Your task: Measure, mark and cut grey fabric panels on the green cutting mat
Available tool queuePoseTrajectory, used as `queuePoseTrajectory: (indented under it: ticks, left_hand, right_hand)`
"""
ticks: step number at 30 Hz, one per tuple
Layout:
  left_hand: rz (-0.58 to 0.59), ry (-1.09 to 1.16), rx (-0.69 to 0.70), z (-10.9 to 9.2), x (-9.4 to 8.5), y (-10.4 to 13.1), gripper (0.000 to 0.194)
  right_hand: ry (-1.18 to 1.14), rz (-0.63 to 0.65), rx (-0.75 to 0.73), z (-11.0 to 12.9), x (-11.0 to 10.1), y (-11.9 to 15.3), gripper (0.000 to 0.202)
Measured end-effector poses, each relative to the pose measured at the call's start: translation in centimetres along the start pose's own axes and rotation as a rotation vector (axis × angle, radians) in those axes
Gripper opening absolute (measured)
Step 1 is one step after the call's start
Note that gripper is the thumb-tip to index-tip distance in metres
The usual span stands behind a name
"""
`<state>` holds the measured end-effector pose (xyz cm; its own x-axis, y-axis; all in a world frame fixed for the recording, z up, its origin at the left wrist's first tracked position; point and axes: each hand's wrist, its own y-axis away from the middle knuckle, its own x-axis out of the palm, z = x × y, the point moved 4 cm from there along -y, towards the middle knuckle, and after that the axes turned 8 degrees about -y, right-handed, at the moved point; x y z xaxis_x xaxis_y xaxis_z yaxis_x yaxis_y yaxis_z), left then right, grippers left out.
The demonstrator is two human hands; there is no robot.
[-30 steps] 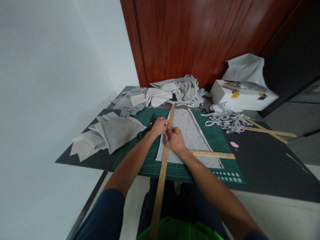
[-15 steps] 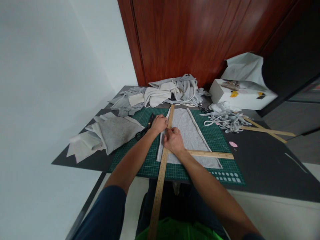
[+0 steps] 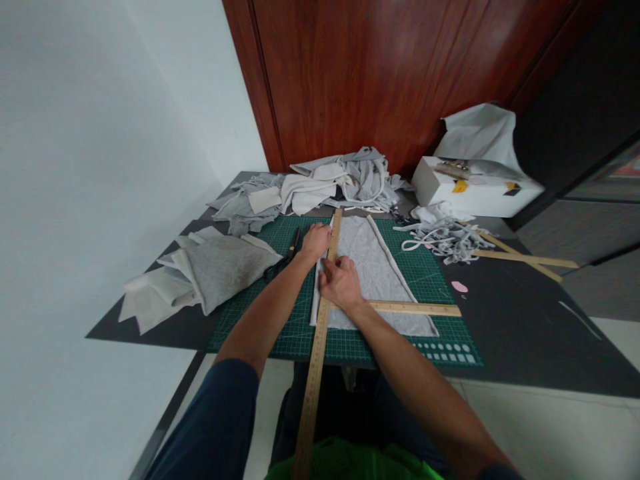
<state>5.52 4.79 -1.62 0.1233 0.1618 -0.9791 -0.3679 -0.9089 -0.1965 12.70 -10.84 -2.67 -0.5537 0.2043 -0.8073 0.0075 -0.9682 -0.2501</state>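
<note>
A grey cloth panel (image 3: 385, 267) with rolled edges lies flat on a green cutting mat (image 3: 427, 267). Across its left part runs a long wooden ruler (image 3: 314, 373), reaching past the table's front edge toward my body. A second wooden ruler (image 3: 420, 308) extends rightward from it over the cloth. My left hand (image 3: 316, 241) is closed at the cloth's left edge, beside the upper ruler. Lower down, my right hand (image 3: 344, 281) rests across the ruler, thumb and bent fingers closed on the cloth edge; its fingertips are partly hidden. Black scissors (image 3: 286, 259) lie left of my left hand.
Folded grey cloth pieces (image 3: 225, 267) lie on the left. Heaped fabric (image 3: 340, 183) lines the back. At right are tangled cloth strips (image 3: 450, 237), crossed wooden strips (image 3: 530, 259), a pink scrap (image 3: 459, 287) and a white box (image 3: 475, 190).
The whole view has shifted slightly, so things appear a little further left. Both hands stay at the ruler and cloth edge, with only small finger movements.
</note>
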Motion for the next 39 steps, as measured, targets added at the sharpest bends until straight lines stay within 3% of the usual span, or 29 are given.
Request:
queuePoseTrajectory:
  ticks: [9,20,31,39]
  left_hand:
    - [-0.003,0.013,0.068,0.3,1.0,-0.7,0.043]
    - [-0.057,0.005,-0.034,1.2,0.6,-0.8,0.034]
    - [-0.049,0.051,-0.097,2.6,-0.1,-0.8,0.041]
    - [0.006,0.04,0.068,0.7,-0.7,1.0,0.033]
  right_hand:
    - [-0.024,0.0,0.05,-0.3,0.1,-0.2,0.045]
    - [-0.017,0.005,0.059,-0.1,-0.2,0.0,0.045]
    - [-0.02,-0.014,0.016,-0.1,-0.2,0.0,0.047]
    - [-0.02,0.022,0.016,-0.6,-0.1,-0.3,0.033]
